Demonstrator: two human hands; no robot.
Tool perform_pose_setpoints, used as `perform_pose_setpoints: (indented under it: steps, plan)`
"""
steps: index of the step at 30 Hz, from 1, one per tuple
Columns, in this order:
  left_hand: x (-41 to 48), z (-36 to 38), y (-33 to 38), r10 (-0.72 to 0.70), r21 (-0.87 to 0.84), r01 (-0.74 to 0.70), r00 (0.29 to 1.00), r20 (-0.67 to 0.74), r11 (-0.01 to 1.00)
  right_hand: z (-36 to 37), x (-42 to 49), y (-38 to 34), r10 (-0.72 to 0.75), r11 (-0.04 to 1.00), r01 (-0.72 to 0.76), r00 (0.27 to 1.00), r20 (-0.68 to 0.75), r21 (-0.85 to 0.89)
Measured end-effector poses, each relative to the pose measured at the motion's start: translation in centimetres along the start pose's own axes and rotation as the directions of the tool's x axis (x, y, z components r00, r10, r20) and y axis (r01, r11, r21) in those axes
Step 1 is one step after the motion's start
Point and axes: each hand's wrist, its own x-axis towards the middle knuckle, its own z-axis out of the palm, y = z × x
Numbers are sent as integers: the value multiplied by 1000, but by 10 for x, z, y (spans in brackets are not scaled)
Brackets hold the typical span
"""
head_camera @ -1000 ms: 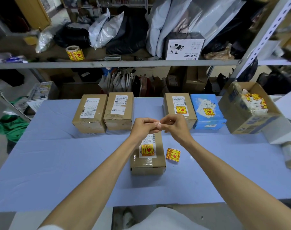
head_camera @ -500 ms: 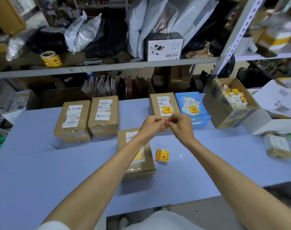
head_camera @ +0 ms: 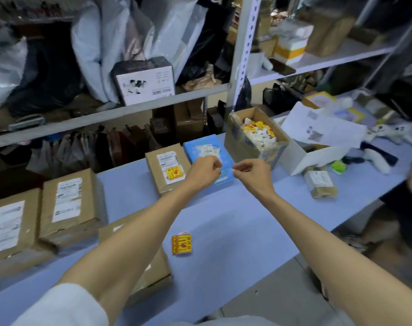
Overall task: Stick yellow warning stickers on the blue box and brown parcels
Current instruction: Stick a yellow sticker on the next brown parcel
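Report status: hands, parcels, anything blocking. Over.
Fingers curled, grip unclear: left hand, right hand, raised by blue box. Far-left parcels unstickered. Sticker stack on table. Nothing blocking.

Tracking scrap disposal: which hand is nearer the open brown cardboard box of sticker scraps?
Right. The right hand is beside the open brown cardboard box; the left hand is farther left, by the blue box.

Blue box beside stickered brown parcel, yellow stickers lying loose
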Motion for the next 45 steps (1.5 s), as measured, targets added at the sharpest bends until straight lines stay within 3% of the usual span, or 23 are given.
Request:
perform_pose_setpoints:
  steps: [7, 14, 19, 24, 28, 33, 37, 41, 45]
  plan:
    - [65, 5, 42, 95, 112, -101, 994, 56, 989, -36, 58, 21, 83, 996, -78, 988, -128, 46]
    - [124, -2, 78, 156, 235, -177, 982, 104, 956, -54, 138, 29, 14, 983, -59, 967, -253, -172]
    - [146, -3, 74, 122, 268, -141, 989, 84, 953, -52, 176, 40, 64, 959, -122, 973, -222, -256]
    - [130, -12, 31, 37, 156, -42, 999, 33, 987, -24, 164, 30, -60, 956, 40, 996, -60, -289]
    - [82, -23, -28, -130, 75, 132, 991, -40, 988, 28, 133, 1, -138, 957, 175, 976, 167, -231]
    - [-18, -39, -110, -394, -70, 387, 907, -148, 919, 107, 61, -34, -204, 934, 315, 857, 473, -167]
    - [-93, -47, -155, -526, -122, 511, 829, -193, 851, 152, 1, -48, -212, 903, 402, 725, 655, -152]
    - [-156, -42, -182, -599, -223, 558, 766, -231, 799, 184, -46, -47, -183, 894, 422, 651, 737, -151]
    - [-197, -25, -193, -631, -270, 570, 707, -320, 776, 202, -86, -29, -98, 934, 309, 706, 701, -181]
